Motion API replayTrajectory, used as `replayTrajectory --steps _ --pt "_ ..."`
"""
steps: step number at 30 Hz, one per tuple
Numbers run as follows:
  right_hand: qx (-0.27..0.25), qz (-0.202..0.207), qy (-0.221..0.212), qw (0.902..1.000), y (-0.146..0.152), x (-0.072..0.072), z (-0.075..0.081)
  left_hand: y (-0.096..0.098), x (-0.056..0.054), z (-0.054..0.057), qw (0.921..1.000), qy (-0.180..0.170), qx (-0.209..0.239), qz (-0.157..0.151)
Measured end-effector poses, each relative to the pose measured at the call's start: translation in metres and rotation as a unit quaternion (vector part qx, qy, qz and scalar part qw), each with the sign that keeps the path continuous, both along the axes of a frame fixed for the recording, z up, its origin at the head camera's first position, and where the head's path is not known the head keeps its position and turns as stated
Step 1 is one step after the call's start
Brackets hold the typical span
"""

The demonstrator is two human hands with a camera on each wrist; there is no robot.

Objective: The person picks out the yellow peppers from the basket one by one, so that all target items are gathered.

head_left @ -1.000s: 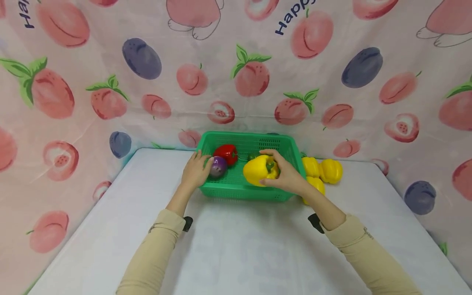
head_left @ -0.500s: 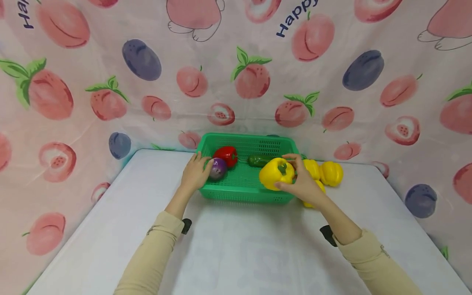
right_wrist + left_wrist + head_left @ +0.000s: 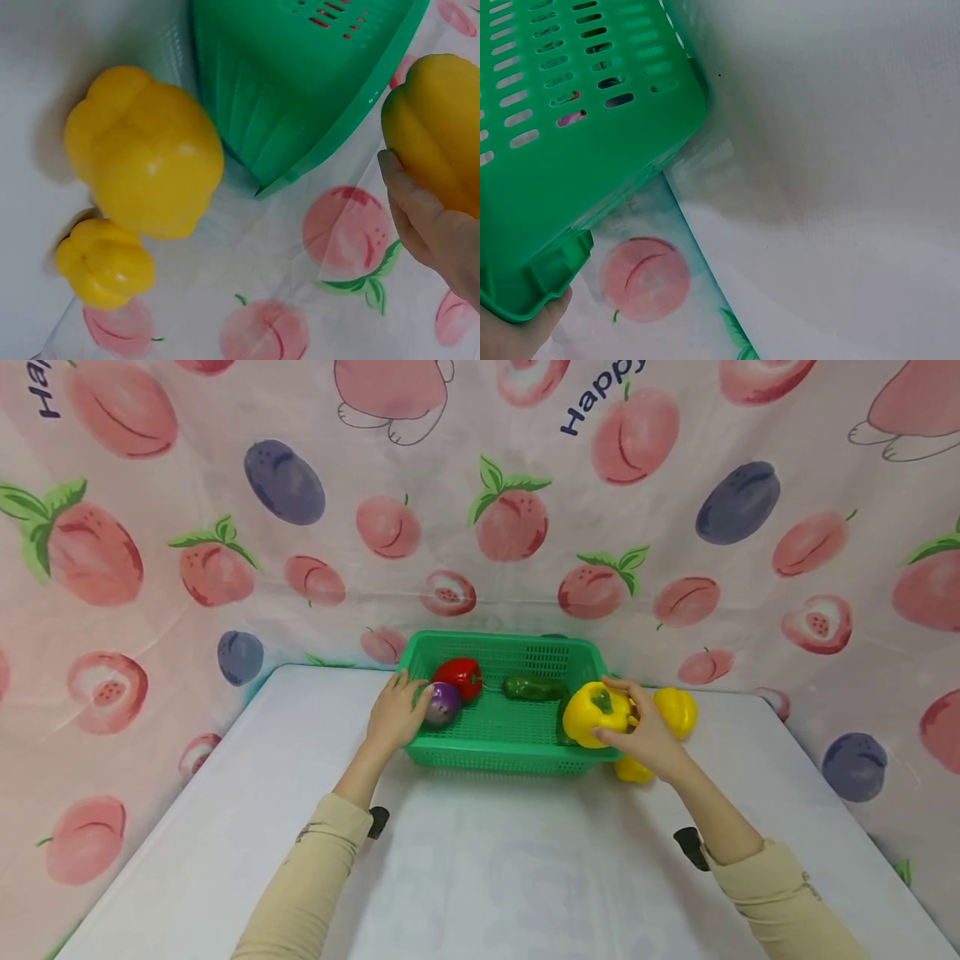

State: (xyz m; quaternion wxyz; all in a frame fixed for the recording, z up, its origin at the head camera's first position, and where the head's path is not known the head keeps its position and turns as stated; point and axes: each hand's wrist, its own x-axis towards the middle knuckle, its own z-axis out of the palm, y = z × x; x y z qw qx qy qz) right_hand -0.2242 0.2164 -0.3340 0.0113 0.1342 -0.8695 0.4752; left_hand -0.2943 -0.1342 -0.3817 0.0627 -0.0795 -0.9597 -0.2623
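Note:
My right hand [image 3: 648, 735] holds a yellow bell pepper [image 3: 588, 718] over the right end of the green plastic basket [image 3: 495, 752], thumb on its near side and fingers on its far side. In the right wrist view the held bell pepper [image 3: 442, 135] is at the right edge, above the basket's rim. My left hand [image 3: 393, 710] grips the basket's left rim, thumb over the inner side; the left wrist view shows its fingers [image 3: 551, 311] at the rim. Inside the basket lie a red bell pepper [image 3: 460, 678], a round purple vegetable [image 3: 442, 705] and a dark green cucumber-like vegetable [image 3: 532, 687].
Yellow bell peppers stand on the white table [image 3: 480, 877] right of the basket: one farther right [image 3: 675, 712] and one near its front corner [image 3: 633, 769]. Another dark green thing [image 3: 564, 727] in the basket is mostly hidden by the held pepper. A fruit-print cloth [image 3: 480, 527] hangs behind.
My right hand has carried the yellow bell pepper rightward from the basket's middle to its right rim, uncovering the green vegetable. The left hand has stayed on the left rim.

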Motion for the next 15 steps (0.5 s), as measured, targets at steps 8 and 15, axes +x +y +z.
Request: replayTrajectory --steps 8,15 --pt "0.036 -0.028 0.017 0.9988 0.012 0.004 0.0 0.001 0.0 -0.001 1.0 0.006 -0.005 0.0" --pt "0.038 -0.041 0.044 0.9974 0.023 0.004 -0.001 0.001 0.0 -0.001 0.9999 0.007 -0.008 0.0"
